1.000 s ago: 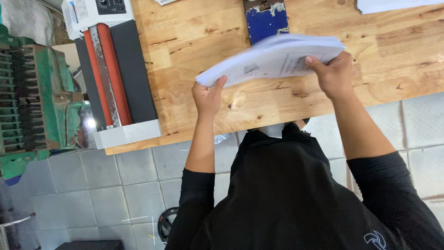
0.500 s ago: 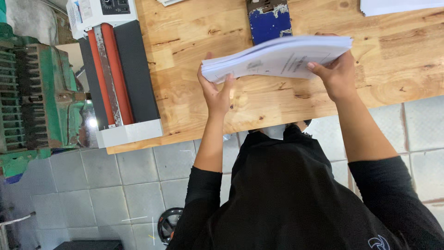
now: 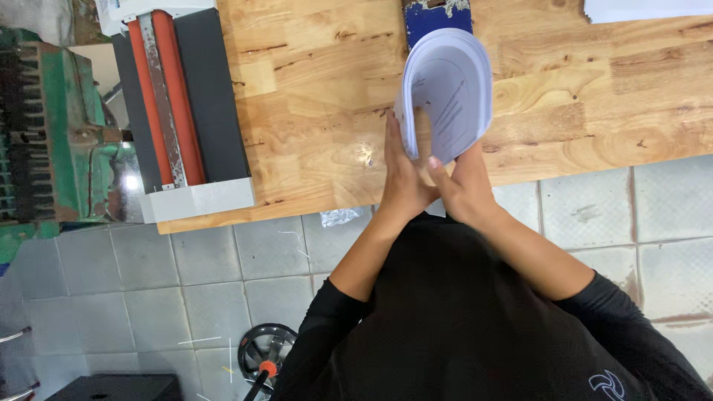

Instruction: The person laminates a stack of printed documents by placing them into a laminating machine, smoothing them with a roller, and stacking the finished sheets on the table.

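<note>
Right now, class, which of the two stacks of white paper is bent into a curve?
The white paper stack gripped by both hands, left hand and right hand; the other white stack lies flat at the wooden table's far corner.

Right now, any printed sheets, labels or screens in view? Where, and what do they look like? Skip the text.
Printed paper stack: over the wooden bench, bent into an arch, white with grey print; left hand and right hand grip its lower ends.
White sheets: top right corner of the bench, flat, cut off by the frame.
White panel: top left, above the red roller machine; too little visible to describe.
No screens.
</note>
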